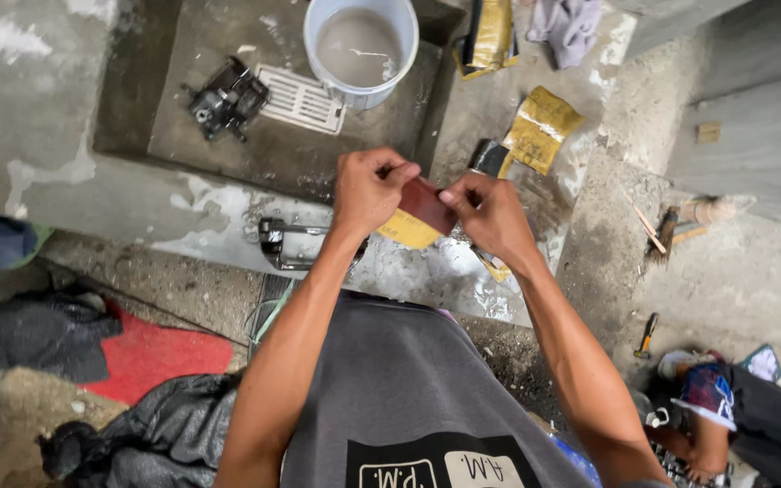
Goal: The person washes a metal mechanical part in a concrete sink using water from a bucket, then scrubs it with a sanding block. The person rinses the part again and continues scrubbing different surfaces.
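Two hands, left hand and right hand, each pinched closed on one sandpaper sheet. Sheet held well below white bucket; metal part left of bucket.

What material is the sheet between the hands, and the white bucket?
Sheet: probably sandpaper, with a matte reddish-brown face and a yellow paper-like back, bending between the left hand and right hand. Bucket: likely plastic, smooth white wall, holding cloudy liquid.
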